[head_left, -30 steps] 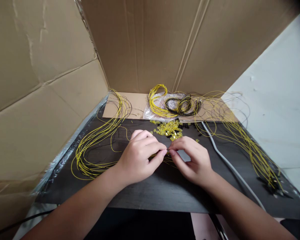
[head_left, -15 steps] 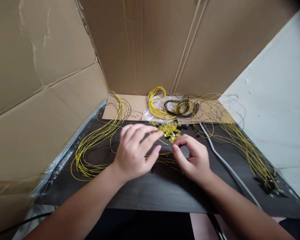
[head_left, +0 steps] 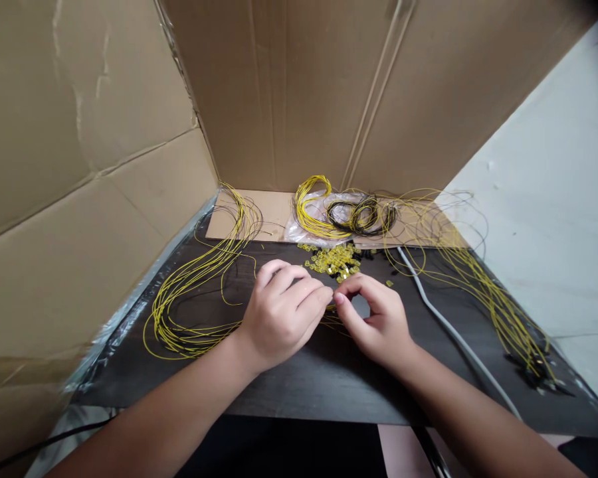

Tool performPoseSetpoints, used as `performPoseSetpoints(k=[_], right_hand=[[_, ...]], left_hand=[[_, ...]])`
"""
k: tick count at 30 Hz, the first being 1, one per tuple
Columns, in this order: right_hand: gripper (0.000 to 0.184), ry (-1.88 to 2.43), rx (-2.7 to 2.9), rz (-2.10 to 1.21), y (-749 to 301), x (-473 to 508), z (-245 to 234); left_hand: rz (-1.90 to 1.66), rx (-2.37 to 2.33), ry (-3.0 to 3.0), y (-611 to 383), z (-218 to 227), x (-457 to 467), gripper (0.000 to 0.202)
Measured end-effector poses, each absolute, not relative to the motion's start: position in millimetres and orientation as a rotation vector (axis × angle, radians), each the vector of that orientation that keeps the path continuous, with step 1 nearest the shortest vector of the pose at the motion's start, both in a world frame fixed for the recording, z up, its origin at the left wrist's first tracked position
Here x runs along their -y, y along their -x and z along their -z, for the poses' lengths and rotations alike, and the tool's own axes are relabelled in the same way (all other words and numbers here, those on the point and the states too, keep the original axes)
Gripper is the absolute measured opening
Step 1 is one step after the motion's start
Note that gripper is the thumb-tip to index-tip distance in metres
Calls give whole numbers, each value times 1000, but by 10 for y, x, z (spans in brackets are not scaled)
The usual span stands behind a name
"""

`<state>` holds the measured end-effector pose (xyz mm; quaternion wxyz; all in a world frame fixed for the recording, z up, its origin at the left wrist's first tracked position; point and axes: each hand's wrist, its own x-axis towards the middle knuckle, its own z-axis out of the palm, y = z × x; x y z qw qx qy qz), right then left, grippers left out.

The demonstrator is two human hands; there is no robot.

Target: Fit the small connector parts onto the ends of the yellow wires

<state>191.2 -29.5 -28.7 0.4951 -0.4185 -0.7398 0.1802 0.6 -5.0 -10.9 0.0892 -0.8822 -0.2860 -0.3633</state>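
Observation:
Above the middle of the dark table, my left hand [head_left: 286, 309] is closed, its fingers bent together and its thumb hidden behind them. Its fingertips meet or nearly meet those of my right hand [head_left: 376, 312]. My right hand pinches thumb against forefinger, on the end of a thin wire that is now mostly covered. Just beyond the hands lies a pile of small clear yellow pieces [head_left: 336, 259] mixed with small black ones. A bundle of yellow and black wires [head_left: 179, 302] loops in from the left and passes beneath my hands.
Coiled yellow wire [head_left: 303, 216] and a black coil [head_left: 351, 216] lie on a plastic bag over a cardboard strip [head_left: 269, 212] at the back. More yellow wires [head_left: 503, 312] end in black connectors at right. A grey cable [head_left: 446, 322] crosses the table [head_left: 319, 395]. Cardboard walls [head_left: 309, 93] stand behind and left.
My left hand has moved in toward my right and its spread fingers have closed. My right hand has shifted slightly left, still pinching. The wire between them is now hidden.

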Motion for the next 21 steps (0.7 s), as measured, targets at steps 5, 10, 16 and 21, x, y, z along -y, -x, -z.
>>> performPoseSetpoints(k=[5,10,16,21], right_hand=[[5,977,1802,-458,-1915,304,272],[4,938,1801,-486,-1940,316,252],[8,929,1779,-448,-1952,331,247],[11,924,1785,-428,-1946,341,246]], left_hand=[[1210,922,2761,-20,133,34,8],[1383,976,2874,-24,120,36,6],[1539,1034,2949,-39,98,54,5],[1613,1133,3049,-48,88,62,6]])
